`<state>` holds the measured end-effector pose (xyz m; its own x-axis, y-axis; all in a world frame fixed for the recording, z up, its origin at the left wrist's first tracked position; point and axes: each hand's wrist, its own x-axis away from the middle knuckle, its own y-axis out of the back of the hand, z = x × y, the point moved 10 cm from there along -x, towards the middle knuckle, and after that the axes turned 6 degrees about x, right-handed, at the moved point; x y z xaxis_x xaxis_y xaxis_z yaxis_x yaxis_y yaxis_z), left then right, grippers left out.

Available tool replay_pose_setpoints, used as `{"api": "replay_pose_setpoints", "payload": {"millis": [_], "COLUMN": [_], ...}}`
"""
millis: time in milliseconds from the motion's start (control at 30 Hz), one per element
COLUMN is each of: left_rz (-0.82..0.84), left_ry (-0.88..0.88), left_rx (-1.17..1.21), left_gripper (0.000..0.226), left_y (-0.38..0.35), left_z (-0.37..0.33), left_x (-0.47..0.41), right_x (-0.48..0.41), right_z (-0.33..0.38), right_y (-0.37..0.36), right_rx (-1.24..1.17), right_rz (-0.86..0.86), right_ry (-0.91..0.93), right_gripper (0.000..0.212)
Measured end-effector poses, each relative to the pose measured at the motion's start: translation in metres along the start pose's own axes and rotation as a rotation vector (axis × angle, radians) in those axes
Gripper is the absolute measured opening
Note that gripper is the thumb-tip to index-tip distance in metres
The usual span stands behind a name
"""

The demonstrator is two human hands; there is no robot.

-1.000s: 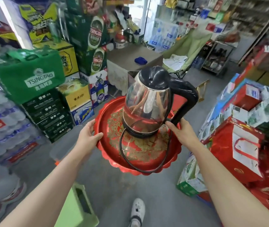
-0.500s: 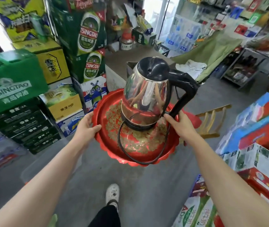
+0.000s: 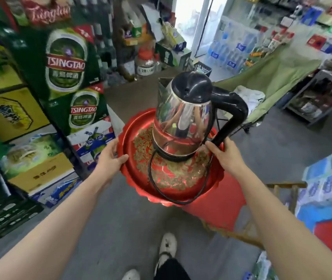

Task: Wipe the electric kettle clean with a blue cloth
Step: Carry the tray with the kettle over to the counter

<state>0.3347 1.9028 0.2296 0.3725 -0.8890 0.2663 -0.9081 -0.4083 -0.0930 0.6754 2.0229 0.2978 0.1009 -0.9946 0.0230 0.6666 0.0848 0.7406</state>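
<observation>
You are carrying the kettle (image 3: 183, 120) upright on a red tray (image 3: 140, 178), and no blue cloth is in sight, so by my reading the wiping has not begun. Your left hand (image 3: 108, 158) is clamped on the tray's left rim, thumb over the top edge and fingers underneath. Your right hand (image 3: 226, 154) is closed around the tray's right rim just below the foot of the black handle (image 3: 231, 118); whether it also traps the cord (image 3: 157, 184) I cannot tell. The main risk is the kettle sliding or toppling: it stands tall on a glossy tray, loose as far as I can see, and sits toward the far side, so any forward tilt could send it off the edge. The cord lies in a loop that overhangs the tray's near rim (its plug is not visible), and could snag on the red stool (image 3: 217, 207) just below or on the boxes (image 3: 74, 83) stacked close at your left. A snag would jerk the kettle. Your shoe (image 3: 167, 245) is mid-stride on a narrow floor, so a stumble is also possible.
</observation>
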Motion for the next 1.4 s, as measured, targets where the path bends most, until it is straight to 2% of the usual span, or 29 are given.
{"api": "replay_pose_setpoints", "payload": {"millis": [200, 367, 600, 867, 967, 1100, 1233, 1400], "left_rz": [-0.070, -0.142, -0.274, -0.378, -0.385, -0.410, -0.434, -0.438], "left_ry": [0.000, 0.099, 0.156, 0.192, 0.202, 0.197, 0.246, 0.268], "left_rx": [-0.011, 0.013, -0.025, -0.065, -0.102, -0.169, -0.283, -0.460], "left_gripper": [0.054, 0.060, 0.060, 0.064, 0.063, 0.060, 0.069, 0.070], "left_y": [-0.043, -0.047, -0.016, 0.026, 0.030, 0.032, 0.032, 0.020], "left_z": [0.005, 0.019, 0.020, 0.024, 0.034, 0.049, 0.071, 0.090], "left_x": [-0.116, -0.190, -0.331, -0.511, -0.565, -0.621, -0.655, -0.672], "right_x": [-0.151, -0.253, -0.409, -0.575, -0.628, -0.688, -0.725, -0.747], "right_z": [-0.018, -0.013, 0.004, 0.038, 0.034, 0.020, -0.003, -0.024], "right_y": [-0.014, -0.048, -0.146, -0.260, -0.297, -0.341, -0.364, -0.377], "right_rx": [-0.024, -0.035, -0.032, -0.104, -0.096, -0.030, 0.003, 0.014], "right_rz": [0.096, 0.201, 0.315, 0.376, 0.395, 0.425, 0.424, 0.430], "right_ry": [0.065, 0.102, 0.097, 0.092, 0.094, 0.116, 0.101, 0.099], "right_gripper": [0.019, 0.014, 0.025, 0.014, 0.024, 0.036, 0.047, 0.041]}}
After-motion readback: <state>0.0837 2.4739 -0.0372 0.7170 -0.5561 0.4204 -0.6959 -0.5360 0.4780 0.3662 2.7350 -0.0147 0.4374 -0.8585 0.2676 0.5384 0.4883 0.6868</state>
